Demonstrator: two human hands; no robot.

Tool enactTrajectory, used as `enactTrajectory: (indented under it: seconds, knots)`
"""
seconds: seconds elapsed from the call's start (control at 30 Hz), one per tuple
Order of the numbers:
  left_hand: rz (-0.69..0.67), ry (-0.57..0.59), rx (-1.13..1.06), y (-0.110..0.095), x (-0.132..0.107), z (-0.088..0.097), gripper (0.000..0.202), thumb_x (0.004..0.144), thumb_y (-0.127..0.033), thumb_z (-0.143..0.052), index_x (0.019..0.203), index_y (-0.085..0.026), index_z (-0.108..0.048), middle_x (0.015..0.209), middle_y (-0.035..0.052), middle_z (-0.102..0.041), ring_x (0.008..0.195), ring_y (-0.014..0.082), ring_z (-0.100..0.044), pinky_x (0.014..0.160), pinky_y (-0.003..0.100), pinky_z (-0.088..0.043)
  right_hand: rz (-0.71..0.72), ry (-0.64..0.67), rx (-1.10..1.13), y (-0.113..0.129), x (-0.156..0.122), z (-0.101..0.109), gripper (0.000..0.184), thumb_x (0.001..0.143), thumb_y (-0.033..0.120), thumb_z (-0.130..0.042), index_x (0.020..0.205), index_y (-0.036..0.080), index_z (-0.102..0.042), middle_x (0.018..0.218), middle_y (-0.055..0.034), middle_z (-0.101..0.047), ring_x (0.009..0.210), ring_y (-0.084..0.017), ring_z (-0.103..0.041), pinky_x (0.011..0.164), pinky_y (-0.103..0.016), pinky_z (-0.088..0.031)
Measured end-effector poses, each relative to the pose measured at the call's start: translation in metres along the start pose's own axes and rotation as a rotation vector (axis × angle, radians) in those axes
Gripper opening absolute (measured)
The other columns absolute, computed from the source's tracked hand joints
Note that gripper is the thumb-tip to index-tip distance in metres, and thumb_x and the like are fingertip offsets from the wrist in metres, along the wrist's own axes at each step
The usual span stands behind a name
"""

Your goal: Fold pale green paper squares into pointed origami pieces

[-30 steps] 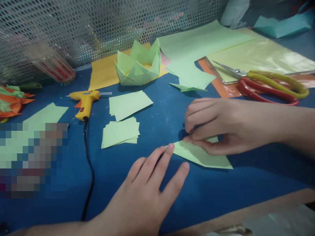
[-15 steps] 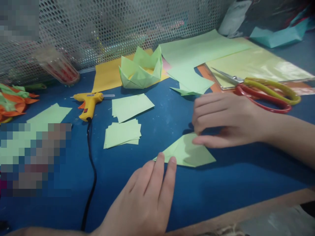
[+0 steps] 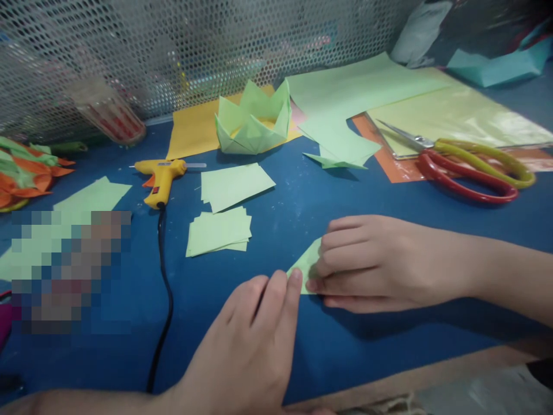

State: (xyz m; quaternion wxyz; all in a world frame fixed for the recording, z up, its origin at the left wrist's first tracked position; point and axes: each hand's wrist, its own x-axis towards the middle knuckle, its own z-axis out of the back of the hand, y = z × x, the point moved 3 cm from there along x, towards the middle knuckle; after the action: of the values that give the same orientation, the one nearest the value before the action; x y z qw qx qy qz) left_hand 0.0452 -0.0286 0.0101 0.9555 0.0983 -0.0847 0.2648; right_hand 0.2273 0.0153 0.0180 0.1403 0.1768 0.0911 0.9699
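A small folded piece of light green paper (image 3: 310,266) lies on the blue tabletop, largely covered by my hands. My left hand (image 3: 254,328) holds its left corner, fingertips pressed down on it. My right hand (image 3: 380,262) lies over the right part, fingers together and bent, gripping the paper against the table. What lies beneath my right palm is hidden. Beyond my left hand are a stack of small green paper rectangles (image 3: 219,233) and another stack of larger ones (image 3: 235,185).
A yellow glue gun (image 3: 161,173) with a black cord (image 3: 166,288) lies left. Behind stands a pointed green paper crown shape (image 3: 254,129) on yellow paper (image 3: 192,129). Scissors (image 3: 470,167) rest at right by green sheets (image 3: 363,86). A jar (image 3: 110,112) leans near the perforated metal panel (image 3: 216,46).
My right hand has come down and toward me onto the folded paper, covering its right part. My left hand stays at the left corner. The view has shifted slightly.
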Motion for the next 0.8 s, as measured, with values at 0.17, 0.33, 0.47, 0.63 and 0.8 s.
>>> enactTrajectory:
  seconds: [0.17,0.33,0.47,0.63,0.8]
  knots:
    - [-0.005,-0.034,0.025,0.000,-0.001,0.000,0.089,0.091,-0.072,-0.016,0.117,-0.001,-0.064,0.108,0.0136,-0.065,0.098,0.0250,-0.048,0.089,0.032,-0.034,0.007,-0.036,0.036,0.000,0.000,0.002,0.017,0.093,0.018,-0.053,0.087,0.013,-0.069,0.091,-0.0059,-0.071,0.083,-0.015,-0.061,0.073,-0.030,-0.047]
    - [-0.046,-0.056,0.070,-0.004,-0.007,-0.002,0.075,0.097,-0.059,-0.020,0.113,-0.003,-0.067,0.112,0.0140,-0.067,0.100,0.0252,-0.051,0.092,0.033,-0.035,0.048,-0.090,0.039,0.000,0.001,0.001,0.016,0.092,0.016,-0.054,0.094,0.011,-0.069,0.110,-0.0082,-0.071,0.104,-0.017,-0.063,0.093,-0.031,-0.047]
    - [-0.110,-0.140,0.158,-0.011,-0.014,-0.005,0.061,0.097,-0.047,-0.034,0.115,0.003,-0.064,0.115,0.0194,-0.067,0.104,0.0295,-0.055,0.093,0.038,-0.037,0.046,-0.100,0.002,0.001,0.001,0.000,0.017,0.091,0.016,-0.055,0.099,0.011,-0.069,0.108,-0.0063,-0.073,0.100,-0.016,-0.065,0.092,-0.031,-0.048]
    - [-0.112,-0.150,0.208,-0.015,-0.017,-0.008,0.054,0.093,-0.044,-0.045,0.119,0.000,-0.062,0.119,0.0192,-0.066,0.105,0.0279,-0.057,0.084,0.034,-0.040,0.060,-0.108,-0.055,0.003,-0.002,0.000,0.018,0.092,0.017,-0.053,0.098,0.011,-0.069,0.108,-0.0053,-0.073,0.102,-0.016,-0.066,0.094,-0.031,-0.047]
    - [-0.096,-0.175,0.170,-0.016,-0.017,-0.007,0.070,0.099,-0.054,-0.024,0.116,0.000,-0.063,0.114,0.0188,-0.068,0.105,0.0280,-0.057,0.082,0.034,-0.040,0.098,-0.110,-0.086,0.003,0.000,-0.001,0.022,0.094,0.016,-0.048,0.099,0.012,-0.069,0.113,-0.0058,-0.072,0.108,-0.015,-0.064,0.094,-0.029,-0.048]
